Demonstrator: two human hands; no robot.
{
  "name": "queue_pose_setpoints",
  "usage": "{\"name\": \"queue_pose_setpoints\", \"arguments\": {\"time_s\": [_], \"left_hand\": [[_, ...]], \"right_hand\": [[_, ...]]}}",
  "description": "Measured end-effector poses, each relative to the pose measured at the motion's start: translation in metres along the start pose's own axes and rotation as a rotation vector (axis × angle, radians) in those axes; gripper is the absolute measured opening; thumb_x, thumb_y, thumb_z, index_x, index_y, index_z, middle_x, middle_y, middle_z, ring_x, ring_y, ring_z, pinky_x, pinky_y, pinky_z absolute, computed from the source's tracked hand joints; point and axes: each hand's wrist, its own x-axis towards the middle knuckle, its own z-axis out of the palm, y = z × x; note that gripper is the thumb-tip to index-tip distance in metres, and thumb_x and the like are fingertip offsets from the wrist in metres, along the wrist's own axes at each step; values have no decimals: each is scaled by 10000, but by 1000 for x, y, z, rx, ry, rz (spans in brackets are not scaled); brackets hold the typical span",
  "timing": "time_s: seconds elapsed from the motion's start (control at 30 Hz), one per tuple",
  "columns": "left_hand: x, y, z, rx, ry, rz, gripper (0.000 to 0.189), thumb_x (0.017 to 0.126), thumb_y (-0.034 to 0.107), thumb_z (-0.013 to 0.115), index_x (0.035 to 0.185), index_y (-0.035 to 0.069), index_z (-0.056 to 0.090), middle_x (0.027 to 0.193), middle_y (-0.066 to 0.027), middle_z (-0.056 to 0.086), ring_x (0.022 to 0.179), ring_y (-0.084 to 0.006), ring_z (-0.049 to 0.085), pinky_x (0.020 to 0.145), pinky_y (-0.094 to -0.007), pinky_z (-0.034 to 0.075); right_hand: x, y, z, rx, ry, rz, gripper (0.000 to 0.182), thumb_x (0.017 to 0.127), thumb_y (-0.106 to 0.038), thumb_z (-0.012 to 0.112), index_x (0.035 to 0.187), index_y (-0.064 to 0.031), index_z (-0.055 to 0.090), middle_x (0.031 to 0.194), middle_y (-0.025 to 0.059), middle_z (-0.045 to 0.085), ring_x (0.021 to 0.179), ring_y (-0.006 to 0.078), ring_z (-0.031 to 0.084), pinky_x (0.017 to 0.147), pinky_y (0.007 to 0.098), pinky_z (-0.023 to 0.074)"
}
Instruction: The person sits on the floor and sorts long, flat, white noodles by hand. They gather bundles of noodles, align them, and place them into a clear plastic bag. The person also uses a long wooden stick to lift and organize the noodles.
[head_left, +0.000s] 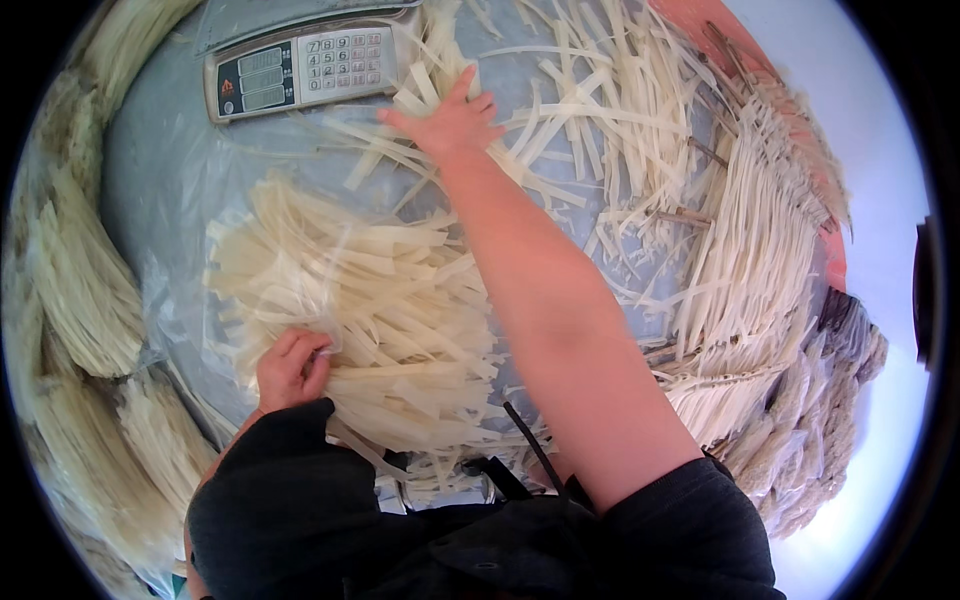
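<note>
A large heap of flat, cream-coloured dried strips (405, 322) lies in front of me, its left part under or inside a clear plastic bag (330, 270). My left hand (294, 369) pinches the edge of that bag at the heap's lower left. My right arm stretches forward over the heap's right side. With fingers spread, my right hand (454, 120) is over a small bunch of strips (420, 88) beside the scale; whether it touches them is unclear. A digital weighing scale (300, 67) with a keypad and displays stands just left of this hand.
Loose strips (637, 127) are scattered at the upper right. Rows of thin strips on sticks (757, 225) line the right side. Bagged brownish bundles (802, 427) are at the lower right. Long pale bundles (82, 292) curve along the left edge of the grey surface (180, 157).
</note>
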Motion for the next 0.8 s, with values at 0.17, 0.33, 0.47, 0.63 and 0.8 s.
{"name": "queue_pose_setpoints", "arguments": {"time_s": [0.17, 0.33, 0.47, 0.63, 0.8], "left_hand": [[3, 3, -3, -4, -43, -41, 198, 741, -5, 637, 923, 67, 663, 848, -77, 619, 623, -216, 602, 559, -287, 485], [2, 0, -1, 9, -25, 7, 206, 731, -3, 638, 923, 67, 664, 847, -80, 620, 616, -220, 600, 556, -291, 485], [1, 1, 0, -17, -9, 3, 178, 747, -25, 642, 909, 50, 655, 827, -79, 611, 641, -199, 591, 545, -262, 456], [-2, 0, -4, 2, -13, -5, 196, 740, -6, 646, 922, 63, 662, 845, -80, 621, 619, -217, 598, 546, -282, 475], [-1, 0, -5, 6, -33, -30, 206, 739, 1, 646, 931, 72, 665, 858, -79, 625, 627, -224, 604, 559, -292, 487]], "right_hand": [[-26, -2, 12, -98, 388, -644, 1000, 695, -669, 653, 1442, -85, 334, 1539, 188, 215, 1436, 347, 165, 1141, 589, 58], [-44, -6, 35, -516, -5, -1119, 499, 869, -501, 545, 1094, -79, 690, 1518, 53, 329, 1435, 252, 201, 1162, 570, 9], [-32, 51, -1, -590, -30, -1083, 449, 887, -478, 529, 990, -91, 731, 1495, 54, 362, 1427, 237, 221, 1184, 512, 25], [-31, 101, -65, -484, -116, -1174, 456, 862, -455, 594, 1072, -61, 689, 1469, 72, 395, 1374, 247, 336, 1172, 485, 126], [21, 103, -66, -28, 433, -367, 1010, 707, -631, 697, 1410, 14, 367, 1400, 247, 423, 1324, 372, 393, 1127, 487, 234]]}}
